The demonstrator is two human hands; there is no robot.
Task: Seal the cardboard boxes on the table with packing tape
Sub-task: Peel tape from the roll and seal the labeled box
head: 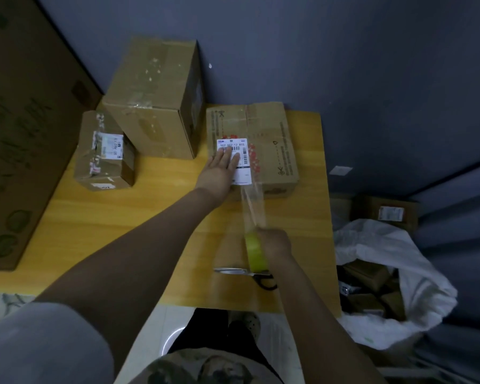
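left hand (pixel 222 167) spread flat on flat box (pixel 251 146), pinning tape end | right hand (pixel 275 242) grips tape roll (pixel 255 252), near, stretching strip (pixel 251 203) taut

Only one camera is here, worn on the person's head. It looks forward and steeply down on the table (pixel 117 225) from near, and its wide lens also takes in the wall (pixel 344 65) behind and the floor (pixel 161 320) below.
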